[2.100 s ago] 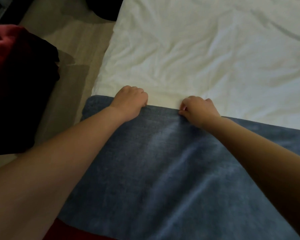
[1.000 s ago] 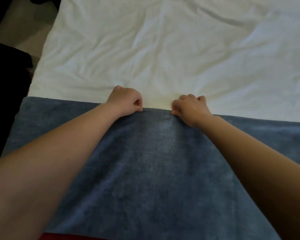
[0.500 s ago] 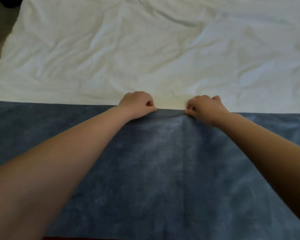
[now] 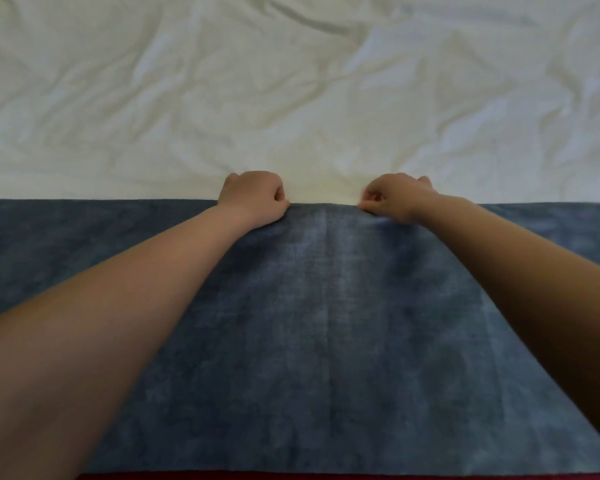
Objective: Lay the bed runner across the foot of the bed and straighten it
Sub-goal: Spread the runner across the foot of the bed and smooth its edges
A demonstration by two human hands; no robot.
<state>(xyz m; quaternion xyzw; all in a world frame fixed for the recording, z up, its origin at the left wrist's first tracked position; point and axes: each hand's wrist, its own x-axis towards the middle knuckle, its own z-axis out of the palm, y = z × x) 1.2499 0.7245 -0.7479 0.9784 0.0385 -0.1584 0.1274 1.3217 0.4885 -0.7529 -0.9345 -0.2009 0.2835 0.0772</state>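
Left hand (image 4: pixel 253 199) closed in a loose fist, knuckles forward, thumb and curled fingers pinching the far edge of the bed runner (image 4: pixel 326 323). Right hand (image 4: pixel 395 197) likewise curled tight, thumb pressed against the forefinger with the same edge nipped between them. Both set side by side near the middle of that edge, apart from each other, a short span of fabric between them. Bare forearms reaching in from the lower corners, crossing over the blue cloth.

Between the two hands, a slight rise in the hem and a faint lengthwise crease running back toward the near side. Elsewhere flat and smooth, a mottled blue-grey weave spread across the full width of the view, its far edge a nearly straight line from left to right. Near edge also straight, low in the frame.

Beyond the hem, a white sheet (image 4: pixel 291 81) covering the bed, heavily wrinkled, with small folds fanning out from just ahead of the knuckles and a longer dark crease toward the top. Below the near edge, a thin strip of red (image 4: pixel 291 476), too narrow to tell what it belongs to.
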